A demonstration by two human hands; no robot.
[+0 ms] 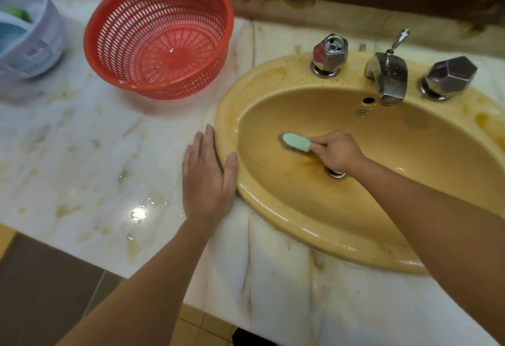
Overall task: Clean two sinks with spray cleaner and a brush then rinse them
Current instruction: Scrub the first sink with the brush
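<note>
The right grip (338, 151) curls round the handle of a pale green plastic scrubbing brush (296, 142), whose head presses against the left inner wall of the oval mustard-yellow ceramic sink (300, 203), near the metal drain (336, 173). The left grip (207, 179) lies spread flat on the white marble table (82, 154), thumb touching the sink's rim (wet and stained brown). A round red slotted plastic basket (158, 34) sits well apart on the table.
</note>
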